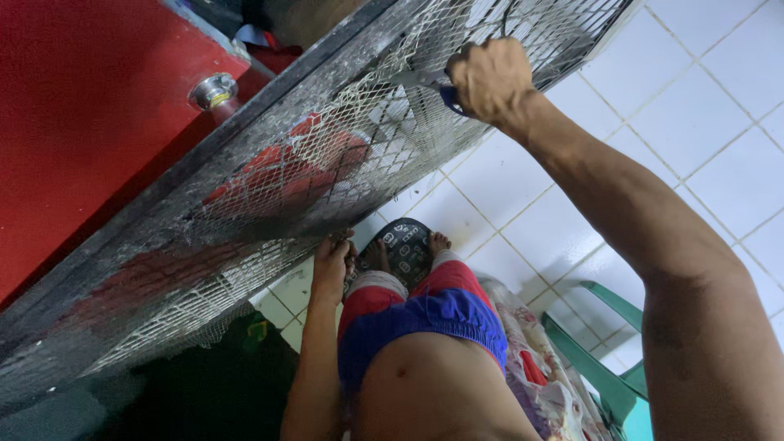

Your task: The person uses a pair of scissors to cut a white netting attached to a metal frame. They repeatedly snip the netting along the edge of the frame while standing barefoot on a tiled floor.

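The person wears blue shorts point(425, 322) with red and white striped leg hems. The torso and both arms are bare, sleeveless. A dark patterned sandal point(406, 249) is on one foot.

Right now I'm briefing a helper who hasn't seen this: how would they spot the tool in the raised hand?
Find the big grey wire-mesh panel leaning over the white tiled floor. Near its upper edge the right hand is clenched against the mesh. The tool pokes from that fist: pale metal with a blue handle, the only blue there.

Dull grey metal wire mesh point(327, 155) in a scuffed metal frame; glossy red painted panel point(82, 106); shiny metal knob point(214, 90); glossy white floor tiles point(694, 122); smooth green plastic chair point(612, 367) is showing.
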Available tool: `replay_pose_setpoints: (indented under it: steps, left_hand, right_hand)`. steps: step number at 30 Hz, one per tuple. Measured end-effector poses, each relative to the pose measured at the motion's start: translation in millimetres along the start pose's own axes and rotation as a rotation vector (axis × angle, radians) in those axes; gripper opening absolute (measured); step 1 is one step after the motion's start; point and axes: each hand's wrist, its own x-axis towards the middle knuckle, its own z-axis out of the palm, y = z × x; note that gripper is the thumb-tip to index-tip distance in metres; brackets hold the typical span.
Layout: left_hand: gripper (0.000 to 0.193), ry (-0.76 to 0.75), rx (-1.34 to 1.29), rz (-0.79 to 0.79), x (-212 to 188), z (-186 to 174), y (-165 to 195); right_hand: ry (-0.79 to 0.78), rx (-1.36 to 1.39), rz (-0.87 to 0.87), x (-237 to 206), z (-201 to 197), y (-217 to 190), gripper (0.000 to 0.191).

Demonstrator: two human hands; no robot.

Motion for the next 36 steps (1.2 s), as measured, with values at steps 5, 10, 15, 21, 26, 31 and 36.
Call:
replay_pose_setpoints:
  steps: [5,10,15,21,26,31,36]
  left_hand:
    - [0.013,0.061,-0.111,-0.046,-0.1,16.5,16.6]
    - [0.013,-0.029,-0.344,-0.131,35.6,57.6,60.9]
    - [0.019,-0.029,-0.275,-0.158,73.2,107.0,112.0]
    - [0.023,-0.107,-0.345,-0.068,90.0,146.1,145.1]
    - [0.029,-0.140,-0.530,-0.123,100.9,160.3,162.7]
    - [0.022,-0.209,-0.661,-0.111,115.4,174.5,169.6]
    - [0.026,-0.197,-0.678,-0.060,121.8,180.3,164.2]
  right_hand:
    - [-0.002,-0.027,0.009,0.7,34.2,9.2,0.031]
    - [0.182,0.335,0.145,-35.0,34.9,-30.3,0.047]
    - [0.266,0.512,0.196,-51.1,15.7,-52.2,0.054]
    - [0.200,0.338,0.101,-30.9,-8.7,-20.0,0.044]
    - [0.079,0.359,0.086,-25.4,-16.4,-8.9,0.056]
    - [0.079,0.420,0.125,-34.8,1.1,-17.7,0.059]
    - [0.224,0.458,0.148,-58.0,28.6,-25.3,0.054]
